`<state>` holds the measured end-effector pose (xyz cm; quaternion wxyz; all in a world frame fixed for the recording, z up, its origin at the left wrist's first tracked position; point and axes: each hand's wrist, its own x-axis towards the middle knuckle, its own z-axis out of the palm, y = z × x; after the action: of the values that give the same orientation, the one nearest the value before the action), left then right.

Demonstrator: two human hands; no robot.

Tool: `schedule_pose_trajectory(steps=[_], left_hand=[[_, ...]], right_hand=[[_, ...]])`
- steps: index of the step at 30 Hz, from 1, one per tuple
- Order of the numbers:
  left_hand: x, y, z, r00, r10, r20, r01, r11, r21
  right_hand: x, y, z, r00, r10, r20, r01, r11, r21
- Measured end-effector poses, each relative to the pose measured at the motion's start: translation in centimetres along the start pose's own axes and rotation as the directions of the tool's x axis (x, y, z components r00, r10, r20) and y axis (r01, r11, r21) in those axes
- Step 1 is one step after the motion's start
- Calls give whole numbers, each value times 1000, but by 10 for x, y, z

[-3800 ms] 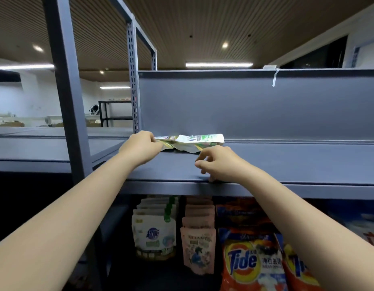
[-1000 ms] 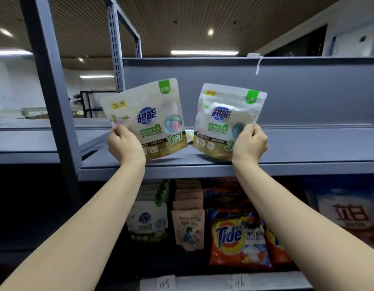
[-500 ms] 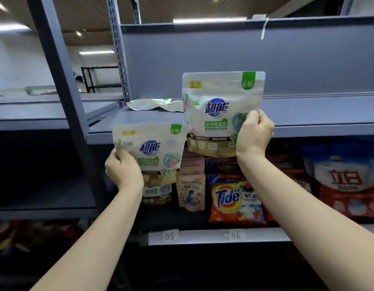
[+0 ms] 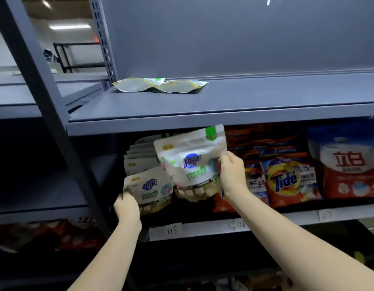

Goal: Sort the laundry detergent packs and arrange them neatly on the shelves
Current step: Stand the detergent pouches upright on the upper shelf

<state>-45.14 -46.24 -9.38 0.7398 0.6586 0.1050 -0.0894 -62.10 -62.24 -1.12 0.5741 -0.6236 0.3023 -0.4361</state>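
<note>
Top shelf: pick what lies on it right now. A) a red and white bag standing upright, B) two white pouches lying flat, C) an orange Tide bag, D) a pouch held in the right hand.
B: two white pouches lie flat near the left end of the top shelf, while the Tide bag and both held pouches are at the level below.

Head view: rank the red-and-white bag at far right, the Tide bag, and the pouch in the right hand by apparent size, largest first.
1. Red-and-white bag, though the frame edge cuts it off.
2. Pouch in the right hand; it is nearer the camera, so its rank is unsure.
3. Tide bag, partly overlapped by neighbours.
</note>
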Motion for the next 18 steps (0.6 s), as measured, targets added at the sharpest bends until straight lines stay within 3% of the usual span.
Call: schedule_pose_trajectory(steps=[5,7,10,15,18], left_hand=[[48,-12,5,974,-206,95,202,978,48],[58,-13,8,968,-204,144,195,978,72],[70,-15,11,965,-206,164,216,975,-48],[83,-12,14,948,-133,289,157,986,-60],[88,-18,12,939,-120,323,135,991,-23]], right_hand=[[-3,35,25,982,166,85,-155,980,-125],[-5,46,34,968,213,129,-199,973,-118],[-10,60,47,934,284,216,-290,957,-7],[-12,90,73,879,413,239,-387,910,-149],[-13,100,88,849,465,251,-443,885,-142]])
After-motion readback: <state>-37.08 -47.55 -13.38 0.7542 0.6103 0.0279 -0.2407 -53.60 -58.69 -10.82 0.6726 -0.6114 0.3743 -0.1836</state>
